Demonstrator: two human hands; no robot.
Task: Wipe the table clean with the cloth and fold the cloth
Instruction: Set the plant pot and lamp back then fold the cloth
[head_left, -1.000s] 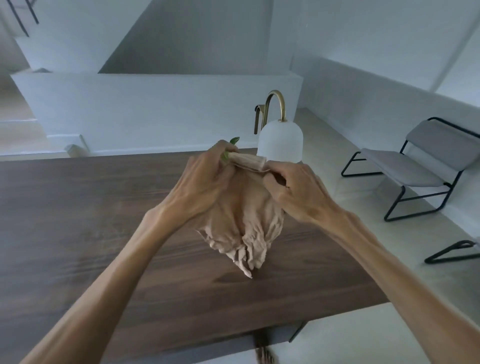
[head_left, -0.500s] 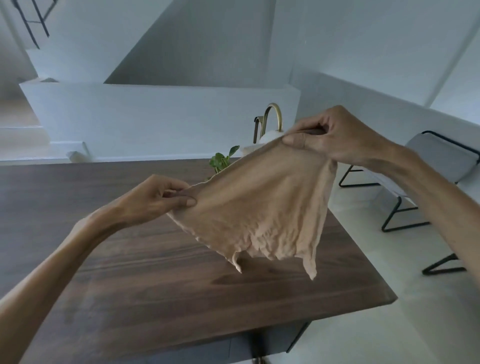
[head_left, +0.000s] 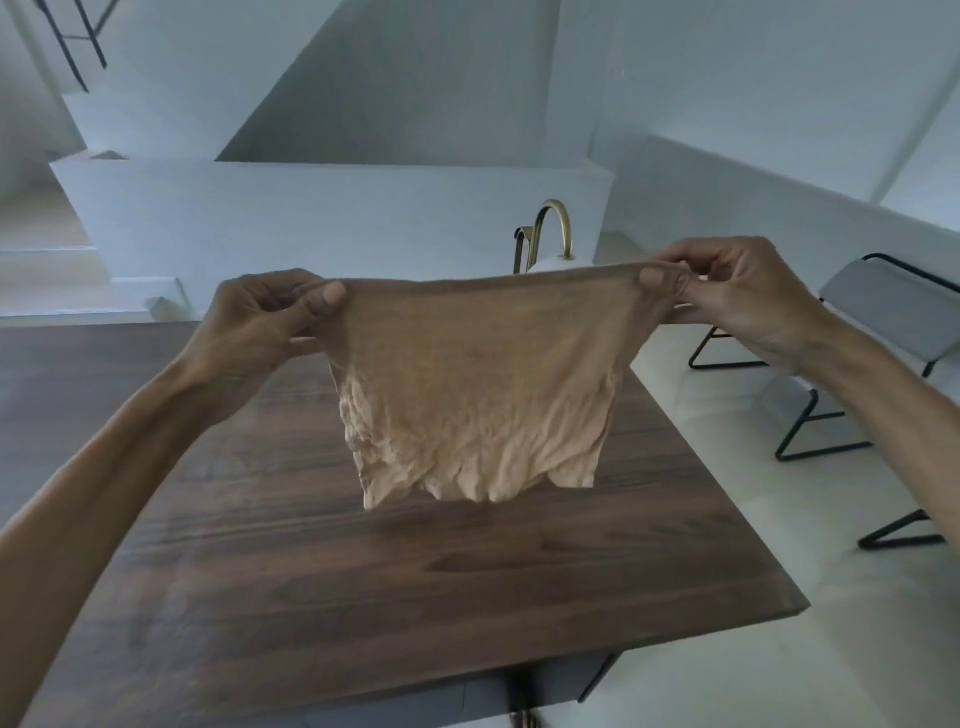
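Note:
A tan, wrinkled cloth (head_left: 475, 384) hangs spread out in the air above the dark wooden table (head_left: 322, 582). My left hand (head_left: 260, 322) pinches its top left corner and my right hand (head_left: 737, 296) pinches its top right corner, so the upper edge is stretched level between them. The lower edge hangs loose and crumpled, clear of the tabletop.
A white lamp with a brass arched handle (head_left: 550, 234) stands at the table's far side, mostly hidden behind the cloth. Grey chairs on black frames (head_left: 883, 322) stand on the pale floor to the right. The table's right edge and near right corner (head_left: 800, 603) are close by.
The cloth went from a bunched wad held between both hands to a spread sheet. My hands moved apart, and the slanted top edge has levelled out.

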